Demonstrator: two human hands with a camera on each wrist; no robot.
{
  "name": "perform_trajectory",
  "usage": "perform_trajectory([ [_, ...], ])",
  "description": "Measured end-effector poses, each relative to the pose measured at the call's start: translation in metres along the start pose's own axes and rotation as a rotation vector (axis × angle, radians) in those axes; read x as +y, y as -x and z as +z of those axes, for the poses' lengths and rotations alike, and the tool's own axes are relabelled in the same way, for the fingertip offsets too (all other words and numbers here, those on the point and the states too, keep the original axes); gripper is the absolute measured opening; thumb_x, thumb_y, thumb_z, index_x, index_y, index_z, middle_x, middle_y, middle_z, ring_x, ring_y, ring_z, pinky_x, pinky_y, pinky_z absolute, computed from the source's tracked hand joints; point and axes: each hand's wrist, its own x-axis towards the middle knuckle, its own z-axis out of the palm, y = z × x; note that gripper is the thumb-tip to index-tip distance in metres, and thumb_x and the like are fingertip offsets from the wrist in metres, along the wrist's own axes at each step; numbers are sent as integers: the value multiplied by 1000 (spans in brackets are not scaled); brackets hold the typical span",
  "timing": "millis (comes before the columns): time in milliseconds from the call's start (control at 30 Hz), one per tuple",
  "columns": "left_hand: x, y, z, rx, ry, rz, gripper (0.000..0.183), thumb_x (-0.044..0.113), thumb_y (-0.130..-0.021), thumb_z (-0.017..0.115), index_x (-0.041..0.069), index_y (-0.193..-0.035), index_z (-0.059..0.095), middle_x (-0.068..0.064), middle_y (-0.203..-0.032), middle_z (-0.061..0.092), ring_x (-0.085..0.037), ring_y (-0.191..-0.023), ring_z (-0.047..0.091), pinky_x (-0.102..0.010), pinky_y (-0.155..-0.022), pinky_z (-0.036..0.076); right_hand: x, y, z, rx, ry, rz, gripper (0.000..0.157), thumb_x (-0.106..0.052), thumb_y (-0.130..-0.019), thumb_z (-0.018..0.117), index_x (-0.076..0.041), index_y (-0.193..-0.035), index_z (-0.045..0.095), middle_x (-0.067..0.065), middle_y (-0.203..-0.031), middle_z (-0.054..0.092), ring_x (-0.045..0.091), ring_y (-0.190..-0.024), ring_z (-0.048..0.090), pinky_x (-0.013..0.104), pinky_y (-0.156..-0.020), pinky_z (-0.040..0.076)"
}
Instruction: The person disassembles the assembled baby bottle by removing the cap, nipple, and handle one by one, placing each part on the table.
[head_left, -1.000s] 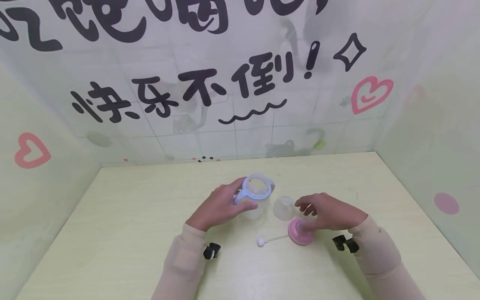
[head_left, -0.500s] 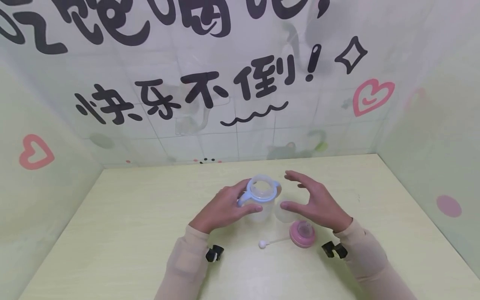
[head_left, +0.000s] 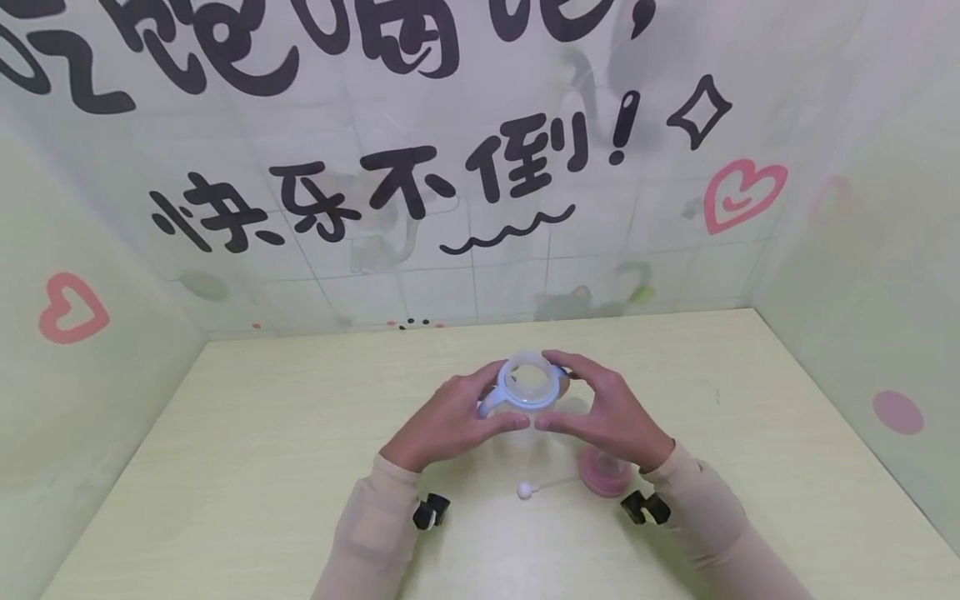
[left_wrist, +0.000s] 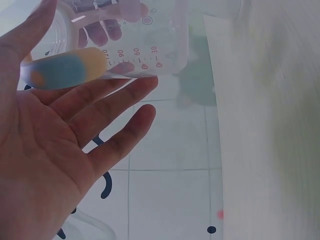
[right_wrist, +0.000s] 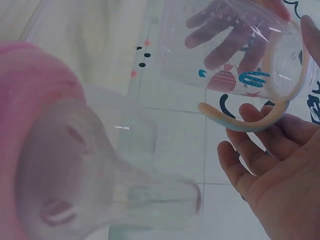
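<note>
A clear baby bottle (left_wrist: pixel 150 30) with an open top, printed marks and a blue handle ring (head_left: pixel 529 404) stands upright at mid-table. My left hand (head_left: pixel 448 423) holds its left side, thumb across the front and fingers behind, near one handle (left_wrist: pixel 65 70). On the opposite side, my right hand (head_left: pixel 617 415) curves round it, its fingers at the other handle (right_wrist: pixel 245 122). The two thumb tips almost meet in front. Close below the right wrist lies a pink collar with a clear nipple (head_left: pixel 604 473); the nipple (right_wrist: pixel 70 170) looms large in the right wrist view.
A thin straw with a white ball end (head_left: pixel 524 490) extends left from the pink collar. A clear dome cap (head_left: pixel 576 406) is mostly hidden behind the right hand. Printed walls enclose the pale wooden table (head_left: pixel 262 467) at the back and sides.
My right hand has left the pink collar, moved up and left, and come round the bottle's right side. The left hand keeps its hold on the bottle.
</note>
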Motion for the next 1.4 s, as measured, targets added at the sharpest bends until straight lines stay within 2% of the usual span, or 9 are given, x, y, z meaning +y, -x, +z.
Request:
perform_trajectory([
  [267, 0, 0, 1, 4, -14, 27, 65, 43, -88, 75, 16, -142, 52, 9, -116, 67, -6, -96, 61, -34, -86, 50, -2, -2, 5, -6, -71, 2, 69, -26, -76, 88, -13, -137, 57, -1, -129, 64, 18, -117, 59, 49, -100, 43],
  [567, 4, 0, 0, -6, -16, 27, 64, 41, -88, 75, 12, -141, 52, 7, -120, 67, -5, -101, 62, -34, -89, 50, -3, -2, 6, -3, -78, 20, 67, -25, -77, 88, -13, -136, 58, 1, -128, 64, 19, -112, 59, 44, -97, 45],
  [800, 4, -1, 0, -12, -17, 19, 61, 42, -89, 74, 13, -138, 54, 7, -109, 68, -10, -87, 60, -32, -80, 50, -7, -6, 2, 22, -30, -26, 65, -20, -78, 87, -8, -135, 58, 5, -125, 66, 22, -110, 61, 42, -96, 45],
  [967, 3, -1, 0, -5, -32, 21, 57, 45, -89, 73, 17, -136, 56, 7, -100, 67, -11, -79, 57, -31, -74, 49, -12, -10, -4, 48, -2, -61, 65, -17, -77, 87, -5, -134, 58, 2, -123, 66, 18, -110, 61, 38, -97, 46],
  [1067, 2, -1, 0, -5, -20, 31, 57, 45, -89, 73, 18, -137, 55, 8, -105, 67, -11, -84, 59, -32, -79, 49, -15, -13, -10, 69, 12, -78, 65, -16, -76, 88, -4, -133, 58, 1, -123, 66, 17, -111, 61, 35, -97, 46],
  [1267, -1, 0, 0, -24, 58, 25, 62, 41, -89, 74, 15, -140, 53, 5, -118, 70, -13, -109, 65, -43, -96, 49, -21, -18, -25, 98, 23, -70, 65, -13, -76, 87, -3, -133, 58, 2, -124, 66, 17, -115, 61, 33, -99, 46],
  [1400, -2, 2, 0, -17, 41, 3, 58, 41, -88, 75, 15, -136, 55, 7, -115, 71, -14, -111, 66, -48, -98, 48, -26, -20, -35, 121, 27, -55, 64, -11, -77, 87, -4, -134, 58, 3, -124, 67, 16, -116, 60, 31, -100, 44],
])
